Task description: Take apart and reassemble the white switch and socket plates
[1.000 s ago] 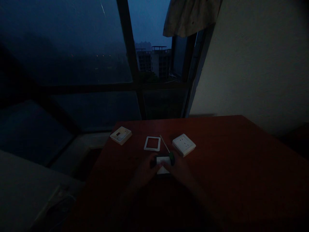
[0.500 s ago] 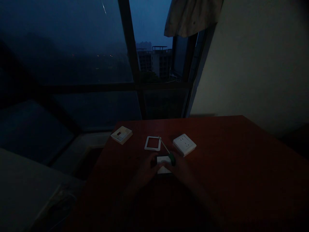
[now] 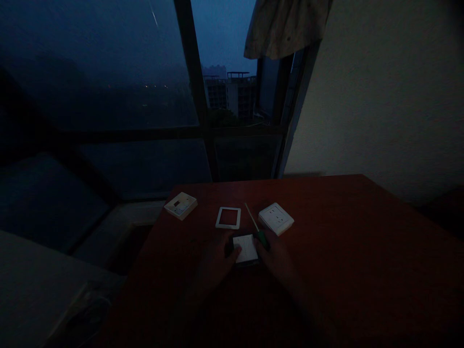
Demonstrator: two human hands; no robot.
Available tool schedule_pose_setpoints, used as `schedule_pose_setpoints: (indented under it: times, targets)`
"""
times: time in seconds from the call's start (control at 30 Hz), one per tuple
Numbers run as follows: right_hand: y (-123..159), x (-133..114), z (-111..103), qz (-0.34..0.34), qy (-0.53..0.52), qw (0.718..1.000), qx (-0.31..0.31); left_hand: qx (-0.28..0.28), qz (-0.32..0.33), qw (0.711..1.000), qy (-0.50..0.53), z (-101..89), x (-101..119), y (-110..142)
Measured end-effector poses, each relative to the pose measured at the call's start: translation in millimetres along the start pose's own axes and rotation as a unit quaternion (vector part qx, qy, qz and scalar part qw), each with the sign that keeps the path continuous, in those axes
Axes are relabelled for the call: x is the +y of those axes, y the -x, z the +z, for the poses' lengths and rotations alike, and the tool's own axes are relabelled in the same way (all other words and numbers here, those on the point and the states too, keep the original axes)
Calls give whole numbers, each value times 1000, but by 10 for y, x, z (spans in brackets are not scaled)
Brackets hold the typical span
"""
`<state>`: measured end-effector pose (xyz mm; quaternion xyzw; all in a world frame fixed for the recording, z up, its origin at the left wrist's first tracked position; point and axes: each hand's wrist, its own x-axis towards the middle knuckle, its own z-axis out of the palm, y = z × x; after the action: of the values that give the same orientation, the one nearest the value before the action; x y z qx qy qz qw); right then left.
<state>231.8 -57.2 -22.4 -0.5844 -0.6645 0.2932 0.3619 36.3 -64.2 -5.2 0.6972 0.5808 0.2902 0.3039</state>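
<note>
Low in the middle of the head view, a white switch panel point(image 3: 245, 248) with a dark border is held between my two hands. My left hand point(image 3: 222, 257) grips its left side, thumb lying on the white face. Closed at the right side is my right hand point(image 3: 276, 258), which also keeps a screwdriver point(image 3: 262, 237) by its green handle; the thin shaft points up and away to the left. Just beyond the panel lies a square white frame point(image 3: 217, 224) with an open centre. Dim light hides most of the fingers.
A white wall socket point(image 3: 277, 218) lies on the reddish-brown table point(image 3: 337, 232), right of the screwdriver tip. At the far left table edge sits an open white mounting box point(image 3: 185, 209). Windows point(image 3: 145, 164) stand behind the table, with a pale wall point(image 3: 377, 111) to the right.
My thumbs have shifted outward, showing more of the panel's face. The screwdriver has swung rightward, its tip moving away from the square frame.
</note>
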Motion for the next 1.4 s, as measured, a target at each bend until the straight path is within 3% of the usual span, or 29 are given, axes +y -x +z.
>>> schedule_pose_setpoints:
  times: [0.13, 0.23, 0.33, 0.47, 0.6, 1.0, 1.27, 1.4]
  targets:
    - [97, -18, -102, -5, 14, 1000, 17, 8, 2, 991, -137, -196, 82, -90]
    - [186, 19, -170, -7, 34, 999, 18, 28, 13, 980, -195, -366, 73, -321]
    - [247, 64, -200, -5, 58, 998, 20, -13, 95, 977, -189, -464, -14, -616]
    - [273, 86, -201, 10, 66, 998, 17, -65, 110, 976, -177, -460, -166, -891]
    - [272, 94, -189, 19, 67, 997, 16, -84, 111, 976, -170, -412, -209, -967]
    - [253, 122, -173, 35, 47, 998, 18, -29, 86, 980, -177, -405, 108, -830]
    - [261, 96, -198, 39, 17, 999, 11, -26, 141, 978, -149, -256, 365, -374]
    - [257, 115, -190, 39, 6, 999, 9, -55, 120, 975, -177, -148, 385, -166]
